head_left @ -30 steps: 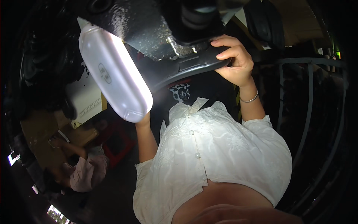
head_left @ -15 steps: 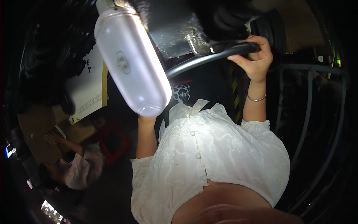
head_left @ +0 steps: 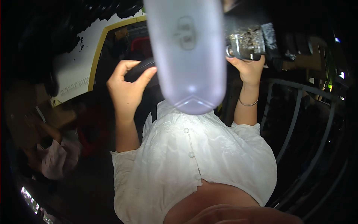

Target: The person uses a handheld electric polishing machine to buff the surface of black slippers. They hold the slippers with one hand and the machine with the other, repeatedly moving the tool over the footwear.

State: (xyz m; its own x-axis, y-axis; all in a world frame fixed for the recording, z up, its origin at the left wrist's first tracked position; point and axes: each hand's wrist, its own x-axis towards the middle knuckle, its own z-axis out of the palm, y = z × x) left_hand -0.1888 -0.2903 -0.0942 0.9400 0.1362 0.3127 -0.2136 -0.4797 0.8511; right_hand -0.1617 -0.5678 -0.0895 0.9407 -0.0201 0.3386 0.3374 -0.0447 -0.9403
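Observation:
My left hand (head_left: 128,84) pinches a black curved strip (head_left: 143,66) with a ridged surface between thumb and fingers. The strip runs behind a long, pale lilac, round-ended lamp-like housing (head_left: 190,74) that hangs in front of my chest and hides the rest of it. On the other side of the housing, my right hand (head_left: 249,69) is raised to the lower edge of a shiny, worn metal machine part (head_left: 248,39). Its thumb points toward the housing and its fingers curl up at the part, partly hidden; what they grip cannot be made out.
Grey metal railings (head_left: 298,97) stand at the right. A white panel with a yellow edge (head_left: 95,67) rises at the left. Farther left, another person in a pale top (head_left: 61,156) works beside a red object (head_left: 93,130). Dark machinery hangs overhead.
The housing now appears nearer the middle, covering much of the strip. My left hand has come into view from behind it, pinching the strip. My right hand sits lower, at the metal part.

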